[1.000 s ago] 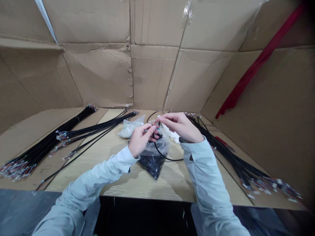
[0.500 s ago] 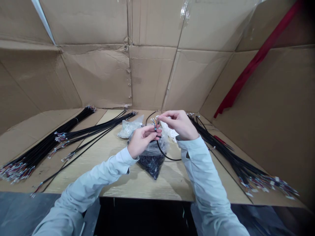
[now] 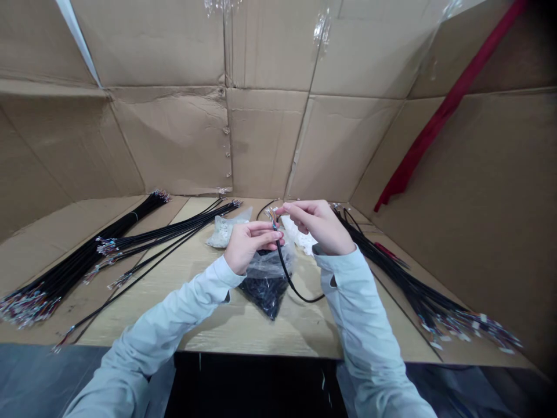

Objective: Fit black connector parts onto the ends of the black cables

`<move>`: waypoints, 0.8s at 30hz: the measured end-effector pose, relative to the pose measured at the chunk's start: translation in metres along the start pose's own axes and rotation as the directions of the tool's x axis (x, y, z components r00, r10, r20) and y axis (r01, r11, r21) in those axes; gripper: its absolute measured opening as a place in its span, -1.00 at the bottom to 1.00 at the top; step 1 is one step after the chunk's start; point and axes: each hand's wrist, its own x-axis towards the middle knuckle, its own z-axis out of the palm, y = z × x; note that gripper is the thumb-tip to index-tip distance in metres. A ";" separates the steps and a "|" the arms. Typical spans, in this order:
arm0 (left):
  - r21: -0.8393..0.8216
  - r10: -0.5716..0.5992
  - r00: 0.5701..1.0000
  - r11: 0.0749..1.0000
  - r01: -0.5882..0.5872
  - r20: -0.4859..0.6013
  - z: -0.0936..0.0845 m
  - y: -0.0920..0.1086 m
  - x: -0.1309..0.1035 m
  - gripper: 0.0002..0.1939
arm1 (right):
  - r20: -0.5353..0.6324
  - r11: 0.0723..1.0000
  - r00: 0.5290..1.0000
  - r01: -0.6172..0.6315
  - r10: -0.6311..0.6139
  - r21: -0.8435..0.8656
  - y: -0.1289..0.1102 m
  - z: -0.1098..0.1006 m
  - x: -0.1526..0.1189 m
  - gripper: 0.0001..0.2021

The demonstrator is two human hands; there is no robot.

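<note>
My left hand (image 3: 249,244) is closed in a pinch on a black cable (image 3: 288,280), just below its stripped end. From there the cable hangs in a curve and passes behind my right forearm. Thin coloured wires (image 3: 272,216) fan upward above the left fingertips. Thumb and forefinger of my right hand (image 3: 322,225) pinch at the tips of these wires; what lies between them is too small to make out. Below the hands, a clear bag of small black parts (image 3: 264,295) rests on the table. White parts (image 3: 300,235) lie partly hidden behind the right hand.
Bundled black cables (image 3: 82,255) and a looser group of cables (image 3: 174,227) lie at left. More cables (image 3: 400,281) spread along the right, beside a red-handled tool (image 3: 389,253). A bag of small pale parts (image 3: 226,229) sits behind my left hand. Cardboard walls (image 3: 265,142) enclose the table.
The left fingers have closed more neatly round the cable, which now shows below them and hangs in a lower curve. My right hand stays at the wire tips, its fingers slightly more curled.
</note>
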 end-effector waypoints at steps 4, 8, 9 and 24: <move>0.059 -0.018 1.000 0.998 0.019 -0.021 0.005 -0.002 -0.003 -0.67 | -0.005 0.986 0.999 0.036 -0.038 -0.163 -0.005 0.001 -0.003 -0.49; 0.100 -0.067 0.997 0.992 0.071 -0.045 0.009 -0.001 -0.007 -0.66 | 0.019 0.957 0.997 0.080 -0.078 -0.277 -0.007 -0.003 -0.010 -0.50; 0.110 -0.079 0.996 0.990 0.084 -0.049 0.010 0.000 -0.008 -0.66 | 0.041 0.950 0.993 0.114 -0.106 -0.290 -0.008 -0.004 -0.012 -0.49; 0.189 -0.038 0.995 0.980 0.055 -0.094 0.013 -0.004 -0.010 -0.69 | 0.114 0.943 0.993 0.065 -0.029 -0.327 -0.002 -0.013 -0.007 -0.67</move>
